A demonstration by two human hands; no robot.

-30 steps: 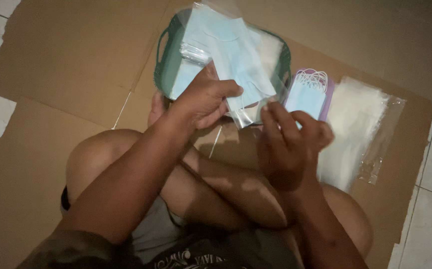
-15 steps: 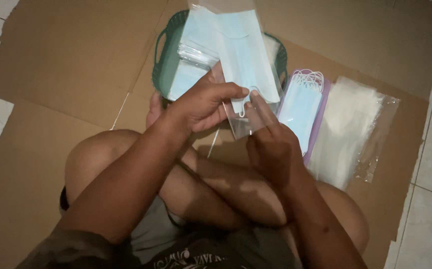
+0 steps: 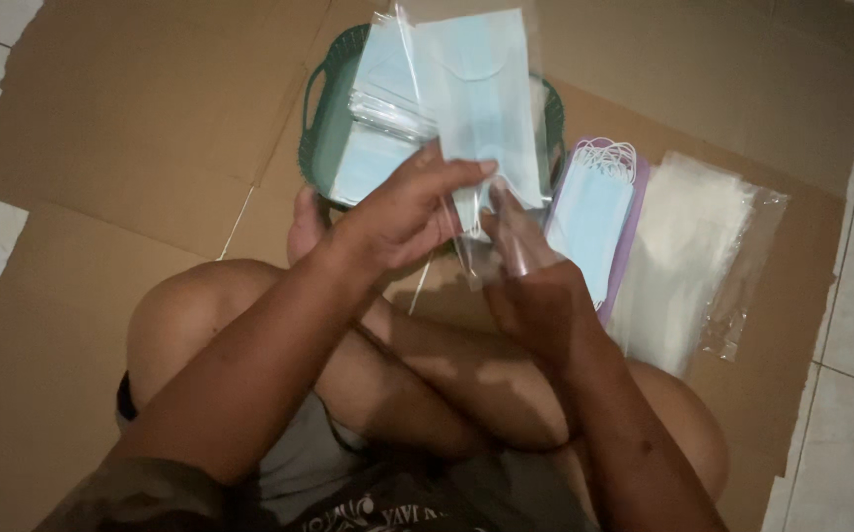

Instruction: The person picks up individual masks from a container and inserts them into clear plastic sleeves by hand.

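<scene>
Flattened cardboard (image 3: 102, 128) covers the tile floor; person sits cross-legged on it. Left hand (image 3: 402, 212) & right hand (image 3: 535, 286) both pinch a clear sleeve (image 3: 481, 108) w/ a blue mask already inside, lower end not yet closed, by the look. Right of the fingers: purple tray (image 3: 632, 222) w/ loose masks, then a stack of empty sleeves (image 3: 688, 251). Beyond the fingers: green basket (image 3: 323, 123) holding several bagged masks.

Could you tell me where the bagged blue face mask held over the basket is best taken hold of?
Probably at its lower edge, from below: the bagged mask stands upright over the green basket, its top free, and the left hand and right hand pinch it there.
</scene>
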